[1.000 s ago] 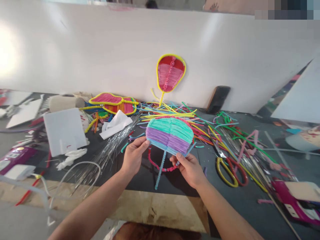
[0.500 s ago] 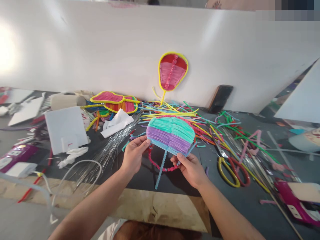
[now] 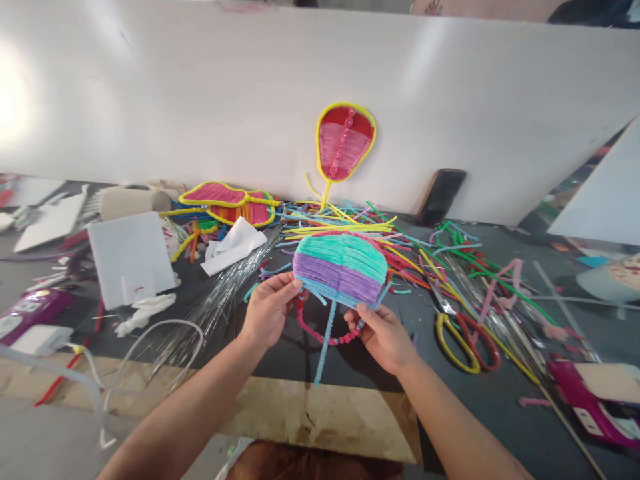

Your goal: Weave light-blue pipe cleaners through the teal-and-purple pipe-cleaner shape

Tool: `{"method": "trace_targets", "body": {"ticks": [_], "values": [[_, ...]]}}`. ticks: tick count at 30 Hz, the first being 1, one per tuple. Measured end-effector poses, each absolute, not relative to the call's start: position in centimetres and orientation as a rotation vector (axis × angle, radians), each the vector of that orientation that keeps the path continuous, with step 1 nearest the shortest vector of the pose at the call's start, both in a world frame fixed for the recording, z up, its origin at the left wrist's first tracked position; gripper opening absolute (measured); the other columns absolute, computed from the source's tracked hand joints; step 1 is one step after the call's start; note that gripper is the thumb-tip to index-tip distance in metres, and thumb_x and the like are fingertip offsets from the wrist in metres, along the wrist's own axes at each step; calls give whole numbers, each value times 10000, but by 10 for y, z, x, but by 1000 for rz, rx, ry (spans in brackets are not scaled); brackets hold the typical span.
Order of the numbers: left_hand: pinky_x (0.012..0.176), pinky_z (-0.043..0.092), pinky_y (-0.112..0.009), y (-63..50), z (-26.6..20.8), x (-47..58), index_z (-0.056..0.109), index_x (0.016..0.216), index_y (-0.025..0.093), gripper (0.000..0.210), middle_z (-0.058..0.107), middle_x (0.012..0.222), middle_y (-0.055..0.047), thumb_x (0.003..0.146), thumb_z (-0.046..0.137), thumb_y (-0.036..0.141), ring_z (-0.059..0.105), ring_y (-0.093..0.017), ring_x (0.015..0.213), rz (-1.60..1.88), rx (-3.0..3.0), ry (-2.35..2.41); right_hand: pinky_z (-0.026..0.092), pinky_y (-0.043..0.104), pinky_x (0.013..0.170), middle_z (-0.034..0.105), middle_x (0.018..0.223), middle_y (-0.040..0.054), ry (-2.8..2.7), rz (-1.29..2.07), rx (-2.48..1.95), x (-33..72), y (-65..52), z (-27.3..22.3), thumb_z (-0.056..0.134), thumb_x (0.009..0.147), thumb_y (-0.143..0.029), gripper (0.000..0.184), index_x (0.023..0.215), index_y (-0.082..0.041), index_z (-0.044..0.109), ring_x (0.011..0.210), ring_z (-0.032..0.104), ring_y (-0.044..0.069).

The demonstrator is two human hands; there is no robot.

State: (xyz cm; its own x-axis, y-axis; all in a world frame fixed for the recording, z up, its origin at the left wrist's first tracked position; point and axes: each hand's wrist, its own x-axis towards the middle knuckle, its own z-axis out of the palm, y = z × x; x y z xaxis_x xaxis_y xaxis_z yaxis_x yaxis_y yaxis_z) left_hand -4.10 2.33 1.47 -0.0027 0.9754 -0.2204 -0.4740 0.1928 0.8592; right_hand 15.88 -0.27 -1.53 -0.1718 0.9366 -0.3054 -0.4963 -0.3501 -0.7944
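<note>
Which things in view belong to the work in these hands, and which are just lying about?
In the job:
- green-and-purple fuzzy piece, held by the left hand and right hand
- loose coloured stems and scissors: likely supplies, untouched

Probably just lying about:
- dark phone
- white paper scrap

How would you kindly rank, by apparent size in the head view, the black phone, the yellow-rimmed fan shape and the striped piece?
1. Striped piece, though its nearness to the camera may enlarge it
2. Yellow-rimmed fan shape
3. Black phone
</note>
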Motion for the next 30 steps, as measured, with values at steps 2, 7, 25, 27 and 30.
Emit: {"method": "trace_targets", "body": {"ticks": [2, 7, 25, 27, 30], "values": [[550, 448, -179, 23, 15, -40, 712, 774, 123, 229, 658, 656, -23, 624, 795, 275, 572, -87, 577, 1295, 673, 991, 423, 245, 563, 675, 655, 7, -660, 1728, -979, 159, -3, -15, 770, 679, -377, 209, 708, -193, 676, 597, 562, 112], [572, 459, -192, 24, 13, -39, 698, 780, 127, 225, 667, 676, -23, 635, 786, 274, 582, -96, 591, 1323, 704, 1021, 426, 253, 579, 672, 647, 12, -715, 1715, -987, 158, -3, -16, 768, 679, -384, 219, 691, -185, 678, 600, 562, 115], [651, 524, -226, 23, 10, -38, 645, 791, 132, 201, 646, 709, -5, 690, 751, 270, 603, -99, 654, 1235, 695, 973, 422, 210, 522, 680, 693, 15, -676, 1672, -1023, 161, 2, -15, 747, 689, -422, 280, 769, -176, 641, 570, 564, 99], [655, 521, -224, 23, 10, -39, 645, 794, 134, 201, 652, 716, -5, 690, 752, 268, 610, -101, 664, 1254, 694, 978, 450, 216, 531, 683, 719, 25, -719, 1663, -1061, 164, 4, -15, 724, 701, -463, 315, 781, -171, 637, 577, 578, 105], [651, 514, -214, 23, 10, -40, 646, 795, 132, 209, 662, 723, -11, 683, 758, 269, 615, -102, 673, 1303, 691, 989, 511, 261, 585, 688, 764, 53, -873, 1574, -1206, 176, 8, -17, 651, 730, -555, 397, 790, -162, 634, 624, 615, 137]]}}
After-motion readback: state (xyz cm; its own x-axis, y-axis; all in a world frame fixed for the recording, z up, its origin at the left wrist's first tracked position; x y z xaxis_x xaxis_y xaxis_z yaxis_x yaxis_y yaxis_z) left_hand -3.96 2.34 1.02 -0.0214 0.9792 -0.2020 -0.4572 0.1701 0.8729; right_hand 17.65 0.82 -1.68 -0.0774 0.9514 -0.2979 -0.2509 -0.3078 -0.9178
